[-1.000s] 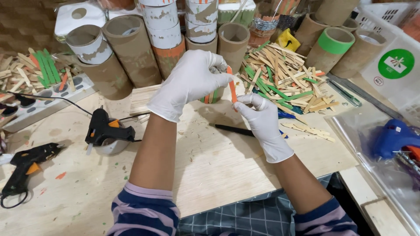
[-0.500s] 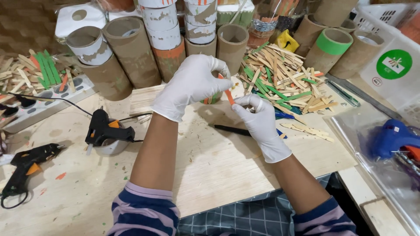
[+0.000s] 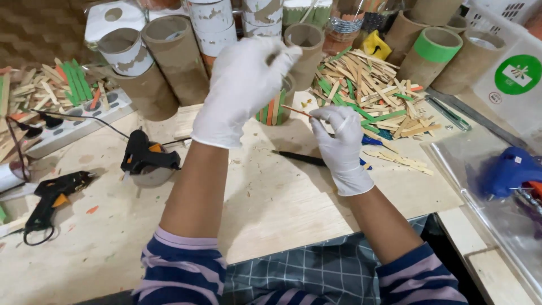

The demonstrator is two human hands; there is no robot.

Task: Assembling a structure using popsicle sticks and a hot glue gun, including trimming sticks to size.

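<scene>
Both my hands wear white gloves over the plywood table [image 3: 271, 203]. My right hand [image 3: 340, 148] pinches a thin orange craft stick [image 3: 296, 110] that lies nearly level and points left. My left hand [image 3: 240, 90] is raised above and left of the stick's free end, back to the camera and fingers curled, so its palm is hidden. Just behind the stick stands a small cup clad in green and orange sticks [image 3: 272, 111], partly covered by my left hand.
A heap of plain and green craft sticks [image 3: 372, 90] lies behind my right hand. Cardboard tubes [image 3: 175, 53] line the back. Two black glue guns [image 3: 147, 158] [image 3: 53, 195] sit left, a blue one [image 3: 508, 169] right on clear plastic. A black tool [image 3: 299, 158] lies mid-table.
The orange stick went from upright to nearly level. My left hand has come off it and lifted, and my right hand now holds it alone, lower down.
</scene>
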